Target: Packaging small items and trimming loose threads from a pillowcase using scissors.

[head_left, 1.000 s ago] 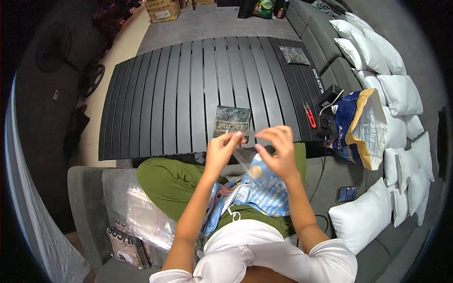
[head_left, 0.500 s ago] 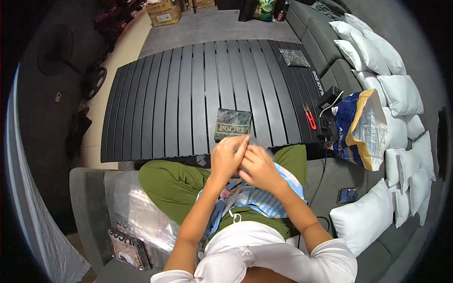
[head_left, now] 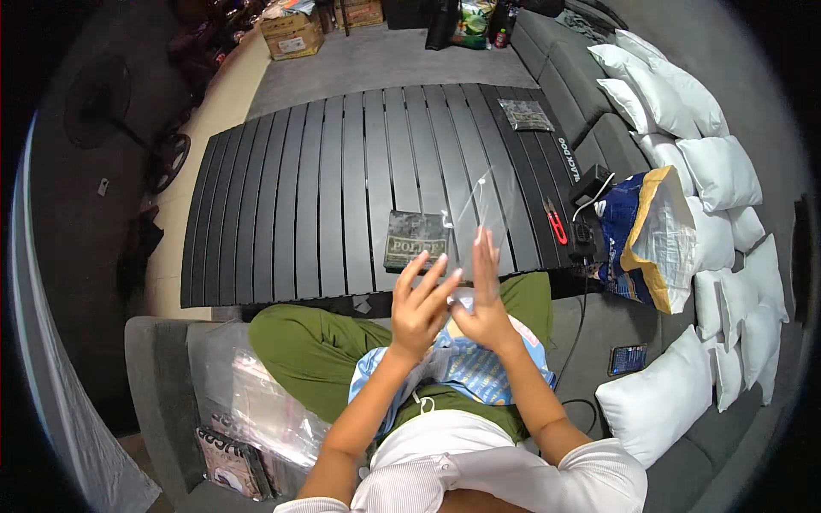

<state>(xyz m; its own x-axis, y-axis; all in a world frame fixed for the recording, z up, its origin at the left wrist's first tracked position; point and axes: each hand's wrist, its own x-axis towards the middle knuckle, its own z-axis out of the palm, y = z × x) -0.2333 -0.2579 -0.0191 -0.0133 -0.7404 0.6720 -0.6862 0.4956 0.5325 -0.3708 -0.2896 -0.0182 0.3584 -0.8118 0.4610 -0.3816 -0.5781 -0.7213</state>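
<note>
Above the table's near edge, my left hand (head_left: 416,309) is open with its fingers spread. My right hand (head_left: 486,301) faces it, open, with fingers stretched straight up and the thumb apart. A thin clear plastic bag (head_left: 489,195) stands up at my fingers, touching the right hand; its lower part is hard to make out. Just beyond my left fingertips, a folded camouflage cloth piece (head_left: 416,232) with a lettered panel lies on the black slatted table (head_left: 282,205). Light-blue printed fabric or wrapping (head_left: 466,363) rests in my lap.
Red-handled thread snips (head_left: 556,224), black power adapters (head_left: 590,184) and a blue-and-yellow sack (head_left: 658,239) are at right. A bagged camouflage piece (head_left: 525,114) lies at the far right corner. White pillows (head_left: 658,393), a phone (head_left: 628,359) and clear bags (head_left: 265,398) are on the sofa.
My hands were pinched together and have parted, fingers extended. The clear bag now rises upright above them. The whole view has shifted slightly.
</note>
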